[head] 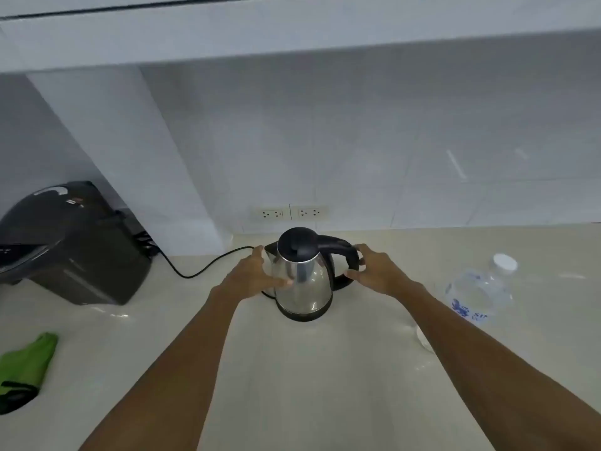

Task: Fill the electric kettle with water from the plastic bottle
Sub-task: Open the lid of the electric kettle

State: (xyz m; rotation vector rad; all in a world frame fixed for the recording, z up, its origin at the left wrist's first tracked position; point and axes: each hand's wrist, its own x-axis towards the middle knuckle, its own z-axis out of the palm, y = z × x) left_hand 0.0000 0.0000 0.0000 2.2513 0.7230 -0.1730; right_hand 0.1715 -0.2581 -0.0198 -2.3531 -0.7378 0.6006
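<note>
A steel electric kettle (304, 281) with a black lid and black handle stands on its base in the middle of the pale countertop, lid down. My left hand (252, 275) rests against the kettle's left side near the spout, fingers spread on the steel. My right hand (377, 271) curls around the black handle on the right. A clear plastic bottle (481, 291) with a white cap and blue label stands to the right of the kettle, partly behind my right forearm.
A black appliance (74, 245) sits at the left, with a black cord (201, 268) running from behind it to the kettle base. A green cloth item (27, 366) lies at the front left. Two wall sockets (289, 213) sit behind the kettle. An overhead cabinet hangs above.
</note>
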